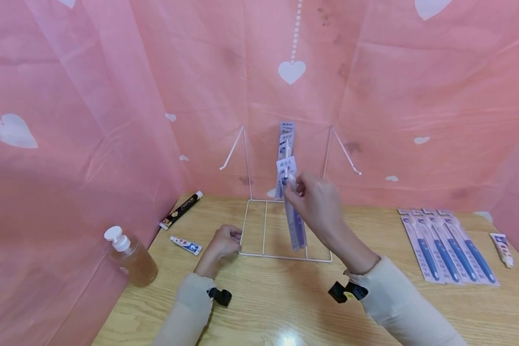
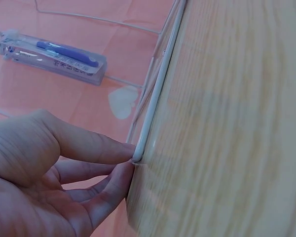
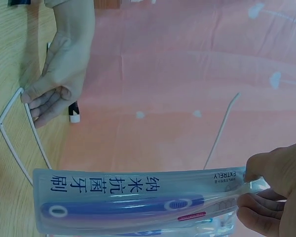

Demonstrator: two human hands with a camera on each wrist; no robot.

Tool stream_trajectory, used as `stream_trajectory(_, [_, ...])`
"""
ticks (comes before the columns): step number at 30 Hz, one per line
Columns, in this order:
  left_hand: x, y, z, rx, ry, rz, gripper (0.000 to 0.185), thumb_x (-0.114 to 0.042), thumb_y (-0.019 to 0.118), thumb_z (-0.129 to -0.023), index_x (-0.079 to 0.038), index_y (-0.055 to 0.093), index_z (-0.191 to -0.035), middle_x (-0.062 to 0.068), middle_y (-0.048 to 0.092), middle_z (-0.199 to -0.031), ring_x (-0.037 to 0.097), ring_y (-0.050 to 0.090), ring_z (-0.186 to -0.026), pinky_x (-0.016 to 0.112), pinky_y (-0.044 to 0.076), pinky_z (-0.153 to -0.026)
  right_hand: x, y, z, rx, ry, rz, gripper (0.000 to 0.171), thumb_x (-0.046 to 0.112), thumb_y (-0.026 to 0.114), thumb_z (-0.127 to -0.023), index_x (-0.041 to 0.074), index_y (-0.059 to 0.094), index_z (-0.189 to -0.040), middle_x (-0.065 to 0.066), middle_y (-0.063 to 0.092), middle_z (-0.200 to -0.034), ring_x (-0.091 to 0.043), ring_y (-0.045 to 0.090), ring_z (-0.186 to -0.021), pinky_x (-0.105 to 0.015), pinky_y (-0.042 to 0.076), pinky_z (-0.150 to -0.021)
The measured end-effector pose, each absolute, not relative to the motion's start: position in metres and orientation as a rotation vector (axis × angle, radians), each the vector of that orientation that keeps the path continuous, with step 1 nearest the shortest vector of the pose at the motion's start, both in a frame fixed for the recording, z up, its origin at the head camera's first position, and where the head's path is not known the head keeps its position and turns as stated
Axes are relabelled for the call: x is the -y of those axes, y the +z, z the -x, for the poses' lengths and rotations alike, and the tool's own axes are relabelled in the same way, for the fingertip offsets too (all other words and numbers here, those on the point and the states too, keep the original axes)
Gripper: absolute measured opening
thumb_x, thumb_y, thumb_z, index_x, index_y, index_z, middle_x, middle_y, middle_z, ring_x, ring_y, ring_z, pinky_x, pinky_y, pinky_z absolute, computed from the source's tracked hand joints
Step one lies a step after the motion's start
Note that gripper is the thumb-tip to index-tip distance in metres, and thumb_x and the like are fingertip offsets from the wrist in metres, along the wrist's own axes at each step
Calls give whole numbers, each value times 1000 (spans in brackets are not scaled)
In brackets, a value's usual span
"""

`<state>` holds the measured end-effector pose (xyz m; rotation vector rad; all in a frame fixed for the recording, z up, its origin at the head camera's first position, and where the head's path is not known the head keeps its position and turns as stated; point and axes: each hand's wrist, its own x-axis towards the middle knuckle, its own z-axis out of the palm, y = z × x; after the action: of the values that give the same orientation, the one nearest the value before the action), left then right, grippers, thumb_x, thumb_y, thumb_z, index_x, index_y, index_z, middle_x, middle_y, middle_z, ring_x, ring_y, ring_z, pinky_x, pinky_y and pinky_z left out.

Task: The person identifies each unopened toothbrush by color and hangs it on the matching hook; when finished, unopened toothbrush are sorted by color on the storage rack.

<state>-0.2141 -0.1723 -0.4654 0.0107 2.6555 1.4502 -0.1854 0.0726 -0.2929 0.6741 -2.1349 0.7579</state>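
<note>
Fingertips of the right hand (image 1: 315, 197) pinched the light, slippery toothbrush pack (image 3: 133, 202) by its top, mid-frame, while the left hand (image 1: 225, 240) pinched the wire rack (image 1: 264, 230).

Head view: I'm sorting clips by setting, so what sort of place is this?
Probably a mock shop display at a table hung round with pink sheeting: a wire rack holds packed toothbrushes, and more packs lie in a row nearby.
</note>
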Motion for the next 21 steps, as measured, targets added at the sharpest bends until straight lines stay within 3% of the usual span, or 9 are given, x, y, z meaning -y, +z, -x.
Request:
stream_trajectory(11, [173, -463, 213, -2636, 1459, -10, 48, 16, 70, -66, 12, 64, -114, 12, 62, -93, 23, 59, -85, 33, 53, -77, -65, -284, 210, 2364, 857, -513, 15, 12, 73, -84, 0, 65, -83, -10, 68, -72, -18, 59, -54, -31, 48, -45])
stream_trajectory(21, [173, -462, 213, -2631, 1456, 4, 49, 15, 72, -66, 12, 64, -115, 13, 62, -95, 24, 59, -87, 34, 54, -79, -59, -278, 259, 2493, 801, -371, 20, 15, 69, -88, -4, 67, -86, -17, 70, -79, -28, 66, -64, -37, 52, -52])
